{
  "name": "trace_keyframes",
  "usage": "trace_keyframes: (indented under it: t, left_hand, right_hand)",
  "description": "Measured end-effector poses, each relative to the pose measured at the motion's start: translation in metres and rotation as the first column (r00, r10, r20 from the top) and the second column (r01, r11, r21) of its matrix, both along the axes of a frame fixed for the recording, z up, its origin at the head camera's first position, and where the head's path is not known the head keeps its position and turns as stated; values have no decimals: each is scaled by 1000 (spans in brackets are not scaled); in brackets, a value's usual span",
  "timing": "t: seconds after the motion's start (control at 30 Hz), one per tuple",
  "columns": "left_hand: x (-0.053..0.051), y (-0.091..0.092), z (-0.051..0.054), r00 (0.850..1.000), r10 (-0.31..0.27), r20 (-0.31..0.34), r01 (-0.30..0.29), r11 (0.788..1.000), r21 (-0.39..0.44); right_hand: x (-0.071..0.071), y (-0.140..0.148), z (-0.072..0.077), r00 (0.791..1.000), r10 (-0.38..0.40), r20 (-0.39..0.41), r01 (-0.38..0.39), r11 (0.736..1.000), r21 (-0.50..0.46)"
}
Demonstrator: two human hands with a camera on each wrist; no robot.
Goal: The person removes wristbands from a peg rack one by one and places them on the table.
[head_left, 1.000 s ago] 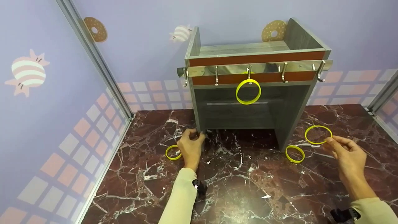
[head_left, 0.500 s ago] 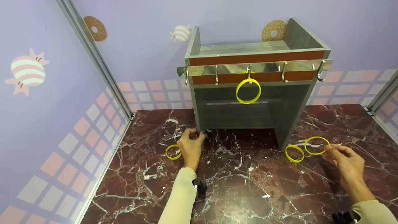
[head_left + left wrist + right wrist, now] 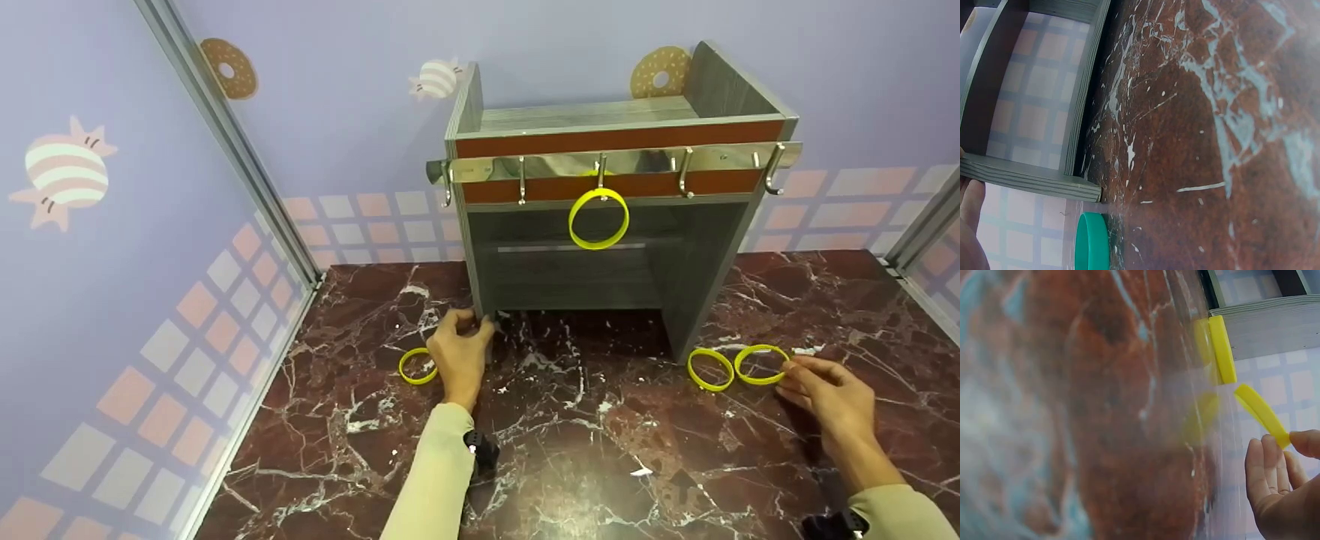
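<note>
My right hand (image 3: 844, 401) pinches the edge of a yellow ring (image 3: 739, 366) between thumb and fingers. In the right wrist view this held ring (image 3: 1261, 413) tilts, its far end low over the table. Beside it a second yellow ring (image 3: 691, 375) lies on the table by the right foot of a grey wooden shelf (image 3: 705, 285). My left hand (image 3: 459, 358) grips the lower front edge of the shelf's left side panel. A third yellow ring (image 3: 405, 375), partly behind that hand, lies on the table; it looks green in the left wrist view.
A metal hook rail (image 3: 652, 163) crosses the shelf's front. From its middle hook hangs another yellow ring (image 3: 574, 234). The marbled dark red table (image 3: 555, 450) meets lilac walls (image 3: 360, 112) at the back and sides.
My right hand has lowered the held ring toward the table, down to the ring by the shelf's right foot. The left hand stays on the side panel.
</note>
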State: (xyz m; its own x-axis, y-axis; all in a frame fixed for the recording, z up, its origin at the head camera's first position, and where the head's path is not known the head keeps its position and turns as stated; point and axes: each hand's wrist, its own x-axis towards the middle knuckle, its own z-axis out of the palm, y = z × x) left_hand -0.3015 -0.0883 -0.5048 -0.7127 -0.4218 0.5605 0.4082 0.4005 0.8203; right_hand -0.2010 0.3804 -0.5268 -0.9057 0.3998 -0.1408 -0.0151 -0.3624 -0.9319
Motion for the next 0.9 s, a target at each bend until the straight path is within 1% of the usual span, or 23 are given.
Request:
trace_keyframes:
  t: [0.17,0.33,0.47,0.53,0.57,0.77,0.9]
  left_hand:
    - [0,1,0,1000,-3,-13,3,1000,-8]
    - [0,0,0,1000,1,-15,-1,1000,-10]
    - [0,0,1,1000,7,-22,-8,1000,-21]
    - [-1,0,0,1000,9,-28,-10,1000,-25]
    - [0,0,0,1000,10,-29,-10,1000,-27]
    - [-1,1,-4,999,12,-35,-13,999,-32]
    - [-2,0,-3,999,16,-44,-17,999,-34]
  right_hand:
    - [1,1,-3,998,32,54,-34,998,44]
    - [0,2,-4,994,61,88,-68,994,88]
    - [0,4,-5,990,77,118,-97,981,169]
    - [0,5,-5,987,84,139,-114,968,222]
    - [0,5,-6,984,88,153,-126,958,258]
    - [-1,6,-7,973,87,212,-176,878,445]
    - [-2,5,-8,971,78,225,-187,833,520]
